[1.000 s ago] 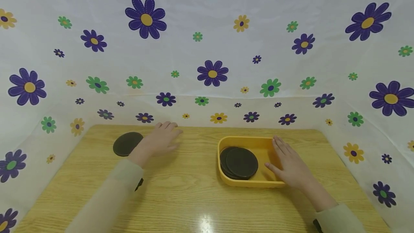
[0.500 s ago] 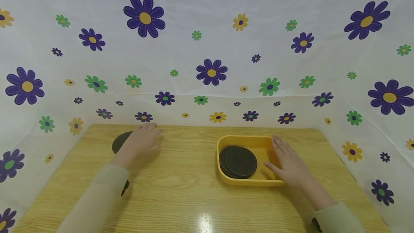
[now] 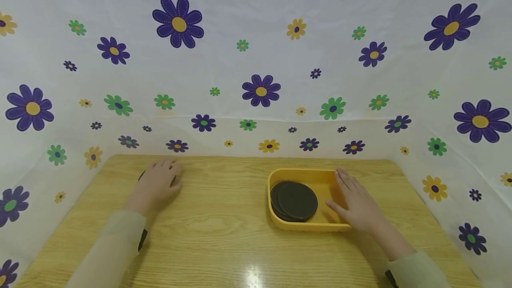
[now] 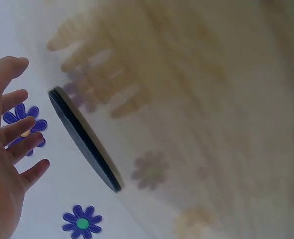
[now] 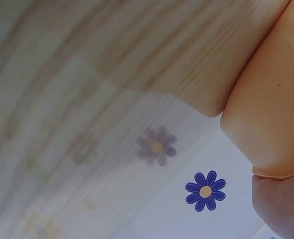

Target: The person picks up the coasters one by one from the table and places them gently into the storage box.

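At the table's back left, my left hand (image 3: 155,183) hovers over a thin black round disc. It covers most of the disc in the head view. The left wrist view shows the disc (image 4: 84,140) lying flat on the wood, with the spread fingers (image 4: 22,147) apart from it. On the right stands a yellow rectangular tray (image 3: 310,227), where overlapping black discs (image 3: 298,201) lie at the left end. My right hand (image 3: 360,206) rests over the tray's right edge with straight fingers, thumb pointing across the inside. Only part of that hand (image 5: 281,204) shows at the rim in the right wrist view.
The glossy wooden table (image 3: 224,243) carries the tray and the lone disc. A white flower-patterned cloth (image 3: 224,70) hangs behind it and along both sides, close to the back edge.
My left hand has moved left and over the lone black disc, hiding most of it. The right hand and the tray have stayed in place.
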Demonstrator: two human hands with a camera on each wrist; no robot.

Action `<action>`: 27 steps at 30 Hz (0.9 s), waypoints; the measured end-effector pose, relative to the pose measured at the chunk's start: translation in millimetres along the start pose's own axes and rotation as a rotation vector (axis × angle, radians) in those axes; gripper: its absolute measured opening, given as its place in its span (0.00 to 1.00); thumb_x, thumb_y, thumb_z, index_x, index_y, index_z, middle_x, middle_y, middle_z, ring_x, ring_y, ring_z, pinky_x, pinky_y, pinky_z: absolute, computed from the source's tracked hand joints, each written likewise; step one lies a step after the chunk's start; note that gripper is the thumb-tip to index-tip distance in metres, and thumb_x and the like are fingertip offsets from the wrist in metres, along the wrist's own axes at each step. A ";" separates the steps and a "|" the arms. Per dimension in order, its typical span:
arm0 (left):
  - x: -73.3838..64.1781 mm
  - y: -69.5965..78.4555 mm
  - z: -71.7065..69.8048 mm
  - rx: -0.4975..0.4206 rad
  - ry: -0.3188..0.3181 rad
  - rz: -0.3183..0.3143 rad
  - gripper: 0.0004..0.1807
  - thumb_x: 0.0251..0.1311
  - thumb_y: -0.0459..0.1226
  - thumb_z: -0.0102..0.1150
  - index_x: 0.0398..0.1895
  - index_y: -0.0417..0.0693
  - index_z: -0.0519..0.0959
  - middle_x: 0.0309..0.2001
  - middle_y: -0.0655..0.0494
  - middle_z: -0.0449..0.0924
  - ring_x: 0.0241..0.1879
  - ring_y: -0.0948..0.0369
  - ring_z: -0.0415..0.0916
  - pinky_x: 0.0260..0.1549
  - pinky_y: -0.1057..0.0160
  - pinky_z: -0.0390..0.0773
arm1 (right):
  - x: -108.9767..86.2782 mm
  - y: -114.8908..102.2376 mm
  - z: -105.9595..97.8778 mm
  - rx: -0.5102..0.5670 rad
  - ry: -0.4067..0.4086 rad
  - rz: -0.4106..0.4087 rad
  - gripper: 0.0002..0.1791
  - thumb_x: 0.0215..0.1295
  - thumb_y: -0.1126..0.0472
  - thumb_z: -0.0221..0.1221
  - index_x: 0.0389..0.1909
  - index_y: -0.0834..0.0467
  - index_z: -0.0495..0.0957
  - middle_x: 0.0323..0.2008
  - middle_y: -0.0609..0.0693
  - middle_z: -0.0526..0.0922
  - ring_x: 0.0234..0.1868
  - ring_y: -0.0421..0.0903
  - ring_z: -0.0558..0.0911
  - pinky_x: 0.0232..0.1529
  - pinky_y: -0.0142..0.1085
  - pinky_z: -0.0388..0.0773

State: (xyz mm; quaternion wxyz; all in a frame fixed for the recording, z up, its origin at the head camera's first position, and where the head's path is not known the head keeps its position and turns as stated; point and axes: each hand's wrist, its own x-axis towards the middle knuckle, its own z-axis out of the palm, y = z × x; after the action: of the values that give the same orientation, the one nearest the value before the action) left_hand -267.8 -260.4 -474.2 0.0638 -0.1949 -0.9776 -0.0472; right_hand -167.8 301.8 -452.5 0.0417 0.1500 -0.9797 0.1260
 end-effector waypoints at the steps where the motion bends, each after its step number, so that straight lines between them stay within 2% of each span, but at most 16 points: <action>1: -1.6 -3.4 0.9 0.000 0.003 -0.005 0.28 0.71 0.43 0.59 0.71 0.42 0.76 0.72 0.31 0.72 0.72 0.32 0.67 0.73 0.29 0.62 | -0.1 -0.2 -0.2 -0.001 0.000 -0.001 0.51 0.75 0.39 0.58 0.82 0.71 0.53 0.84 0.67 0.51 0.83 0.69 0.54 0.79 0.64 0.55; 7: -8.2 -20.1 2.2 0.019 -0.015 -0.018 0.33 0.68 0.46 0.63 0.70 0.36 0.74 0.69 0.27 0.71 0.70 0.29 0.67 0.69 0.27 0.64 | 0.0 -0.7 -0.9 -0.007 0.001 -0.005 0.51 0.75 0.39 0.58 0.81 0.72 0.54 0.84 0.68 0.51 0.83 0.69 0.55 0.79 0.64 0.56; 15: -9.7 -26.9 1.4 0.022 -0.016 -0.051 0.34 0.65 0.49 0.65 0.69 0.40 0.76 0.71 0.27 0.68 0.71 0.28 0.63 0.67 0.25 0.64 | 0.2 3.2 2.8 -0.010 0.020 -0.016 0.50 0.75 0.40 0.59 0.81 0.72 0.55 0.83 0.69 0.53 0.82 0.69 0.56 0.79 0.64 0.57; 18: -8.9 -32.7 6.0 0.003 -0.031 -0.065 0.36 0.61 0.50 0.67 0.69 0.43 0.76 0.72 0.27 0.66 0.71 0.27 0.62 0.66 0.23 0.64 | -0.2 4.4 4.0 -0.010 0.023 -0.029 0.50 0.75 0.40 0.59 0.81 0.72 0.55 0.83 0.69 0.54 0.82 0.69 0.56 0.78 0.64 0.57; 22: -9.3 -37.6 9.4 -0.059 -0.089 -0.107 0.40 0.56 0.50 0.66 0.72 0.44 0.74 0.73 0.25 0.64 0.70 0.24 0.63 0.64 0.22 0.65 | -0.9 2.1 2.5 -0.010 0.017 -0.029 0.50 0.74 0.40 0.60 0.81 0.72 0.55 0.83 0.69 0.53 0.82 0.70 0.56 0.78 0.65 0.57; 27: -4.8 -37.5 4.5 -0.097 -0.113 -0.136 0.42 0.54 0.50 0.66 0.74 0.46 0.72 0.70 0.25 0.67 0.65 0.24 0.68 0.61 0.23 0.69 | -0.3 3.4 3.0 -0.010 0.034 -0.030 0.51 0.74 0.40 0.59 0.81 0.72 0.55 0.83 0.68 0.53 0.82 0.69 0.56 0.78 0.65 0.57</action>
State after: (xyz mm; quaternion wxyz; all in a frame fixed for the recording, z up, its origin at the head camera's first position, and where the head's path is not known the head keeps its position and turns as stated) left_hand -278.4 -296.2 -481.8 -0.0043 -0.1333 -0.9872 -0.0874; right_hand -168.6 304.3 -456.2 0.0608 0.1625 -0.9771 0.1230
